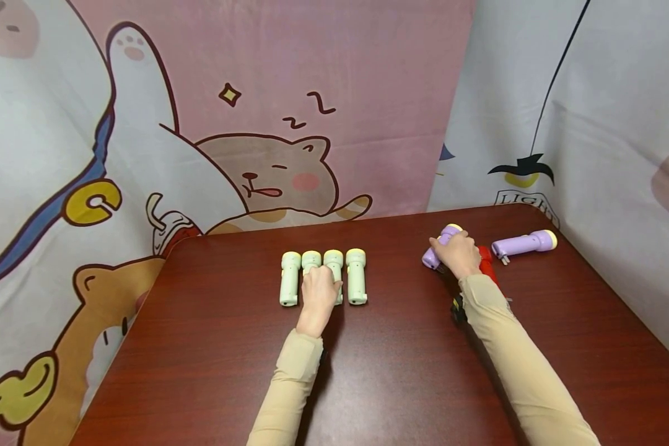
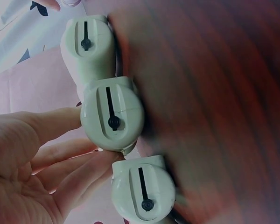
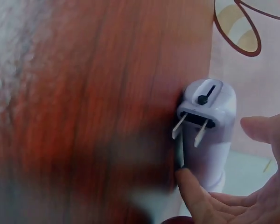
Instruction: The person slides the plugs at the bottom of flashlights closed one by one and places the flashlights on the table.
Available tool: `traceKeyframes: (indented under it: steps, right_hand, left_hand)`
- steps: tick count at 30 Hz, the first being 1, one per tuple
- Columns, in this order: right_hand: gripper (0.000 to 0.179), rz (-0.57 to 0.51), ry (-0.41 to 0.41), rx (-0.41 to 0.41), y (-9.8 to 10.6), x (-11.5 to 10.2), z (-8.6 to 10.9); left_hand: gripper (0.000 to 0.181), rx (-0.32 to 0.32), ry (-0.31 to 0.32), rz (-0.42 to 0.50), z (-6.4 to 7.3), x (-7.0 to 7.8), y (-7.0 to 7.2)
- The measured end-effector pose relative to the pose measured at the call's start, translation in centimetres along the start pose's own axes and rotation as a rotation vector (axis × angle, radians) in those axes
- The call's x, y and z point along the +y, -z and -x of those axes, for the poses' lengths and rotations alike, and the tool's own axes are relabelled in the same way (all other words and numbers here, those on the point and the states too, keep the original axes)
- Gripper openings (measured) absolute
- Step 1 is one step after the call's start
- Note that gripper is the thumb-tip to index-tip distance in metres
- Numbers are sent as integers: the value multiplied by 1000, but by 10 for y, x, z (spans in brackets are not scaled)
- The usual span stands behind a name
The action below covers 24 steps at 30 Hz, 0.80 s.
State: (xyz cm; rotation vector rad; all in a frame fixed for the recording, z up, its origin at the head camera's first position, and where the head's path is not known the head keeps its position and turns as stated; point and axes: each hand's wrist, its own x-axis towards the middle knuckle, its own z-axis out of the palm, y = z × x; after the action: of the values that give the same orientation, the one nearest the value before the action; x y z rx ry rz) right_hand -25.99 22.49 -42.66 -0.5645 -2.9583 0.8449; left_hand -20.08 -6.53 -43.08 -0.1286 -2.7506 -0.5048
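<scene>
Several pale green flashlights (image 1: 356, 279) lie side by side on the table, lens ends pointing away. My left hand (image 1: 319, 290) covers parts of the two middle ones. In the left wrist view, its thumb and fingers (image 2: 86, 172) grip the middle green flashlight (image 2: 113, 114) from two sides. My right hand (image 1: 458, 253) is at a slanted purple flashlight (image 1: 435, 255) near the back right. In the right wrist view, a finger (image 3: 189, 184) touches or nearly touches that flashlight, whose plug prongs stick out; the thumb stays apart from it.
A red flashlight (image 1: 487, 266) lies partly hidden behind the right hand and sleeve. Farther right is another purple flashlight (image 1: 521, 245) with its prongs out. The dark wooden table (image 1: 401, 371) meets cartoon-printed cloth (image 1: 401, 124) at its back and sides.
</scene>
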Motion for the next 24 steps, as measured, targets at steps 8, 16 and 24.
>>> traceKeyframes:
  steps: [8,16,24]
  right_hand:
    - [74,-28,19,-22,-9,2,-5]
    - [63,-114,-4,-33,-13,3,-6]
    - [61,-150,-30,-17,-13,5,-5]
  left_hand:
    - [49,8,-6,-13,0,0,-1]
    - [45,25,-18,-15,1,1,0]
    - [52,36,-37,-32,1,2,1]
